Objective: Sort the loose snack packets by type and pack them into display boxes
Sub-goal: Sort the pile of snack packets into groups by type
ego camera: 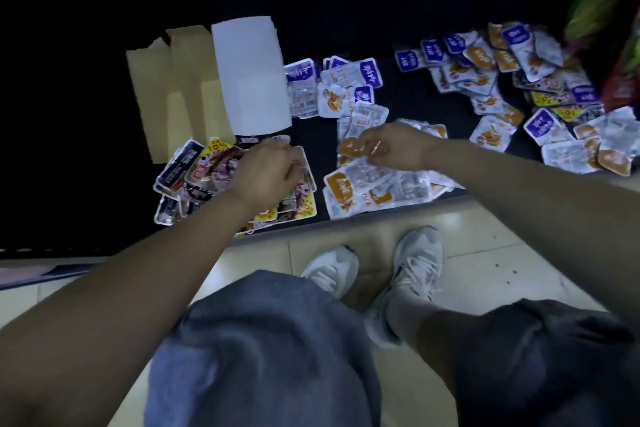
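At centre frame, head view: left hand [268,173] lies on the dark-and-yellow packets [204,166], fingers curled, grip unclear. Right hand [394,146] pinches an orange packet [351,147] over the orange pile [360,187]. Flat display box [252,80], upper left, lies lengthwise up the frame, nearer the left hand. Unsorted heap [519,80], upper right, blurred.

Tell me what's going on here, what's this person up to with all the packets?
A seated person is sorting snack packets on a dark tabletop. The left hand is down on the black-and-yellow pile, grip unclear; the right hand pinches an orange packet over the orange pile. A purple group lies behind, and a mixed heap waits at far right. The flattened boxes lie flat, with nothing packed yet.
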Tool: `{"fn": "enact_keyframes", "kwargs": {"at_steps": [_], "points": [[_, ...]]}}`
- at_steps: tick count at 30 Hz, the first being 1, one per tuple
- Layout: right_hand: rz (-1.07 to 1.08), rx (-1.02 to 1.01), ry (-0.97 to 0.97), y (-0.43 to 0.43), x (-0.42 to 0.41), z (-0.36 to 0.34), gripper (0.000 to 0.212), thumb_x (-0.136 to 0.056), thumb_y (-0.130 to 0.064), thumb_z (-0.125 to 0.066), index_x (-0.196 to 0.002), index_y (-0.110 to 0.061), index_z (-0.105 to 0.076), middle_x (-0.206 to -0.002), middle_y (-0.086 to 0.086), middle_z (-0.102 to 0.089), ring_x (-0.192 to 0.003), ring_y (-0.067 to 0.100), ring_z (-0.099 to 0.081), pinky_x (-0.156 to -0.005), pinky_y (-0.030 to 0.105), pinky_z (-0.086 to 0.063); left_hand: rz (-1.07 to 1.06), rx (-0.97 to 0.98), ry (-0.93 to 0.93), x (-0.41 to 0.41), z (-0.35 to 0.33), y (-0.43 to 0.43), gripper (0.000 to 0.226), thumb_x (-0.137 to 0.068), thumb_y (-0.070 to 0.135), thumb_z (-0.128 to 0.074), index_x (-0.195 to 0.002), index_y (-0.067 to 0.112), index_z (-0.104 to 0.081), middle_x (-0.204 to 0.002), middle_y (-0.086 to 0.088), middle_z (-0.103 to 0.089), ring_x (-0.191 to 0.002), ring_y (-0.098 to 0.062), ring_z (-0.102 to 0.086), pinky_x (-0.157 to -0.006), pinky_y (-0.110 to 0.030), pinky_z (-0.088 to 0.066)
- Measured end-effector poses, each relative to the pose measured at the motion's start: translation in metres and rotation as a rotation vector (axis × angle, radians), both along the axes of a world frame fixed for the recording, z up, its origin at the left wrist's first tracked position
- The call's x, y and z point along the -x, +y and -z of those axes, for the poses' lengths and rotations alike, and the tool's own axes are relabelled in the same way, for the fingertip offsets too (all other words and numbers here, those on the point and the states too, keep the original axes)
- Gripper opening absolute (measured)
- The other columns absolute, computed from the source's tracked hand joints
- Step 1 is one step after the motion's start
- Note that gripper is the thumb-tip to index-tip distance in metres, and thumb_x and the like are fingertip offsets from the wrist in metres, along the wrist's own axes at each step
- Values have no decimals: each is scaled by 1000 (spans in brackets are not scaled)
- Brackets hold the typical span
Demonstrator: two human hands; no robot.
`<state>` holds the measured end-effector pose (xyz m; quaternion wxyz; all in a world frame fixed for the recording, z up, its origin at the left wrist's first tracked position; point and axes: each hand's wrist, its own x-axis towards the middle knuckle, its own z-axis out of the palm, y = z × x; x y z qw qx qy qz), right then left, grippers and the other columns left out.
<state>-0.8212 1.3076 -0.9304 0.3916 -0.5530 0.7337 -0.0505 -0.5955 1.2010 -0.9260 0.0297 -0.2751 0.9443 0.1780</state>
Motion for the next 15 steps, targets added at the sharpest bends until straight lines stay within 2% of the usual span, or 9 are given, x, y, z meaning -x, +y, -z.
{"fn": "enact_keyframes", "kwargs": {"at_steps": [2, 4, 7, 9, 10, 12, 15], "points": [[3, -34, 129, 18, 33, -3, 28, -93, -18, -59, -121, -15, -63, -118, 6, -66, -102, 24, -60, -84, 26, -43, 29, -90, -24, 39, 1, 8, 25, -91, 23, -55, -112, 16, -66, -106, -12, -62, -104, -30, -56, -81, -35, -45], [-1, -64, 162, 40, 57, 2, 35, -93, -24, -60, -127, -16, -58, -127, 10, -60, -112, 27, -56, -93, 33, -44, 51, -193, -164, 73, 14, 17, 40, -90, 32, -61, -128, 21, -56, -121, -11, -55, -112, -29, -51, -82, -31, -41], [63, -120, 207, 72, 73, 24, 75, -89, -33, -67, -151, -22, -27, -154, 12, -27, -137, 32, -31, -108, 42, -34, 29, -239, -417, 102, 41, 31, 83, -80, 43, -72, -148, 23, -28, -146, -15, -31, -131, -34, -37, -101, -37, -38], [149, -182, 234, 86, 71, 44, 96, -84, -40, -70, -154, -28, -6, -160, 9, -1, -146, 34, -11, -112, 52, -27, -86, -271, -553, 108, 57, 37, 109, -76, 48, -76, -153, 19, -4, -154, -21, -11, -140, -39, -20, -110, -45, -30], [177, -217, 239, 90, 68, 55, 102, -83, -43, -71, -154, -29, 0, -161, 8, 6, -147, 33, -4, -113, 54, -24, -140, -285, -583, 110, 64, 39, 116, -74, 49, -76, -153, 16, 2, -153, -23, -9, -140, -40, -17, -110, -46, -29], [188, -215, 291, 93, 60, 74, 104, -81, -45, -71, -153, -27, 3, -160, 9, 7, -147, 34, -1, -114, 56, -23, -158, -249, -558, 113, 76, 45, 116, -73, 47, -78, -151, 9, -3, -142, -24, -20, -134, -41, -22, -106, -44, -33], [228, -53, 330, 90, 55, 91, 95, -82, -39, -70, -153, -25, -8, -158, 10, -7, -143, 38, -11, -113, 54, -25, -124, -275, -375, 117, 85, 54, 100, -76, 43, -77, -147, 8, -16, -130, -19, -27, -126, -37, -28, -101, -41, -38]]}}
